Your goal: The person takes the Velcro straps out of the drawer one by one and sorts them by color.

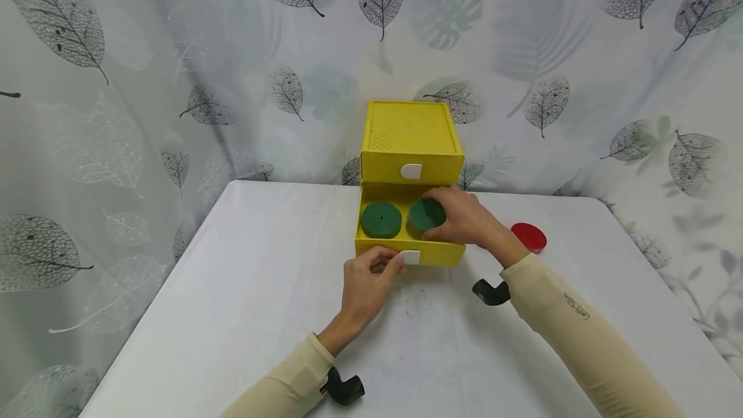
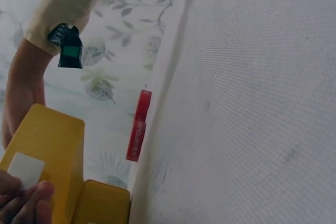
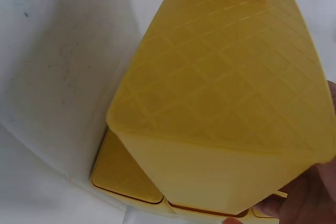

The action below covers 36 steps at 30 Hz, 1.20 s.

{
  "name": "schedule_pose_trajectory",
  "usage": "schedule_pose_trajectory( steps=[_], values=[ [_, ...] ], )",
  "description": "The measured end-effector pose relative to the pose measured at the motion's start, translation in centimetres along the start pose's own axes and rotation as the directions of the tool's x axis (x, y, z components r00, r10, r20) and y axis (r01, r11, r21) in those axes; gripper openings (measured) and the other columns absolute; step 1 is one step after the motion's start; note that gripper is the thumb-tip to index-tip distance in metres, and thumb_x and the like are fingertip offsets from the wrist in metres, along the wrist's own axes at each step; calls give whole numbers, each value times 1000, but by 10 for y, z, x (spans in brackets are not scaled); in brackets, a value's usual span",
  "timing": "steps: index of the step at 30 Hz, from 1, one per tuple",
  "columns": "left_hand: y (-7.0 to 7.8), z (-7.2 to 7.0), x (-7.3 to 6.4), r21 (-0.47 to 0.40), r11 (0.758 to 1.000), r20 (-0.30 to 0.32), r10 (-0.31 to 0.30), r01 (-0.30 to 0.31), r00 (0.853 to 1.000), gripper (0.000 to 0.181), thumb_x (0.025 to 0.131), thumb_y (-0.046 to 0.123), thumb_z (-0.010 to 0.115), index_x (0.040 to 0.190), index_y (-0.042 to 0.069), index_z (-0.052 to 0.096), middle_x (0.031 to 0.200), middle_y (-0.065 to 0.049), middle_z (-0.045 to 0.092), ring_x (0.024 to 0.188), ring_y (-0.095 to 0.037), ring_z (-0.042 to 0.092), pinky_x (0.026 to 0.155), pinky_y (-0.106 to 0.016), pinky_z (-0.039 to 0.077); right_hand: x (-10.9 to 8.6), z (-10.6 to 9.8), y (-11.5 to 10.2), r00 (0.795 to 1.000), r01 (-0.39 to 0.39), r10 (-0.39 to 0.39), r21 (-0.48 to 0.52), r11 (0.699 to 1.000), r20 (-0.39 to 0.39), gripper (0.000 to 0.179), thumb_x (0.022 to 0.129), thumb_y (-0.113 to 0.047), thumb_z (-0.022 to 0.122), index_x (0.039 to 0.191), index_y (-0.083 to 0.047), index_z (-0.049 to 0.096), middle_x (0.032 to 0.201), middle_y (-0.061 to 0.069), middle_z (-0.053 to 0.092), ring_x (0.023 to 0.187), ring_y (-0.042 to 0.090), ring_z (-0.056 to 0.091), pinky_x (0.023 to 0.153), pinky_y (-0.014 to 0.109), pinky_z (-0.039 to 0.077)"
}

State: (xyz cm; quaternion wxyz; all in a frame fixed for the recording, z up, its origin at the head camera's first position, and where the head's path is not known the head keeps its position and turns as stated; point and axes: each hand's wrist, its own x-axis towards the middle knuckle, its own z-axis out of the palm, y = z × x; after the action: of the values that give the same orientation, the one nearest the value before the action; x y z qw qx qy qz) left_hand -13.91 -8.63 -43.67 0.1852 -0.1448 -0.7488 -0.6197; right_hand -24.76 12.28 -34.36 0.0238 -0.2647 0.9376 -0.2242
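Note:
A yellow two-drawer box (image 1: 412, 128) stands at the table's back edge, its lower drawer (image 1: 432, 253) pulled out. My left hand (image 1: 371, 279) pinches the white tab (image 1: 411, 257) on that drawer's front; the left wrist view shows the fingers (image 2: 39, 198) at the tab. Inside the drawer, my right hand (image 1: 464, 218) grips a thick green disc (image 1: 426, 217) between thumb and fingers, the disc slightly tilted. Another green disc (image 1: 381, 220) lies flat to its left. In the right wrist view, the drawer front (image 3: 220, 77) hides the discs and most of the hand (image 3: 310, 198).
A red disc (image 1: 529, 237) lies on the white table (image 1: 278, 263), right of the box and beside my right forearm. The upper drawer (image 1: 383, 166) is closed above the pulled-out one. Behind the table hangs a leaf-patterned curtain (image 1: 232, 50). Black wrist cameras (image 1: 491, 292) sit under both sleeves.

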Motion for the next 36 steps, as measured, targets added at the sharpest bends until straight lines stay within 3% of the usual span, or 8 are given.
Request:
schedule_pose_trajectory(
  steps=[9, 18, 25, 33, 36],
  values=[
    [0, 0, 0, 12, 1000, 1, -1, 1, 1000, 8, 99, 16, 74, 96, 9, 76, 83, 6, 74, 73, -12, 71, 73, -31, 61, -7, -9, -4, 999, -32, 36, 109, 993, -35, 73, 75, -26, 93, 136, -4, 59, 127, 11, 59, 115, 32, 54, 94, 52, 54],
    [-1, 0, -1, 34, 999, 3, 7, -7, 1000, 7, 99, 14, 74, 96, 8, 76, 82, 7, 74, 72, -11, 71, 72, -30, 61, -10, -15, -6, 998, -32, 36, 76, 997, -44, 75, 77, -24, 93, 139, 0, 58, 132, 15, 59, 119, 34, 52, 99, 53, 51],
    [-2, 0, -2, 29, 1000, 7, 11, -11, 1000, 8, 100, 15, 73, 97, 8, 75, 83, 5, 74, 73, -15, 72, 73, -30, 61, -13, -23, -6, 998, 1, 2, 43, 999, -67, 72, 78, -24, 91, 138, 2, 59, 127, 17, 61, 113, 35, 54, 95, 52, 52],
    [2, -1, -5, 43, 999, 6, 8, -8, 1000, 8, 99, 15, 74, 97, 7, 75, 82, 4, 74, 72, -10, 70, 72, -30, 61, -19, -32, -9, 996, 5, -4, 2, 1000, -86, 72, 79, -24, 90, 138, 3, 59, 130, 19, 62, 115, 36, 51, 93, 53, 52],
    [2, -1, -6, 44, 999, 4, 7, -7, 1000, 9, 100, 15, 74, 97, 7, 75, 83, 3, 75, 73, -15, 72, 73, -30, 61, -21, -34, -9, 996, -3, 2, -7, 1000, -92, 72, 79, -25, 90, 139, 2, 59, 130, 19, 62, 115, 36, 51, 93, 54, 52]
  ],
)
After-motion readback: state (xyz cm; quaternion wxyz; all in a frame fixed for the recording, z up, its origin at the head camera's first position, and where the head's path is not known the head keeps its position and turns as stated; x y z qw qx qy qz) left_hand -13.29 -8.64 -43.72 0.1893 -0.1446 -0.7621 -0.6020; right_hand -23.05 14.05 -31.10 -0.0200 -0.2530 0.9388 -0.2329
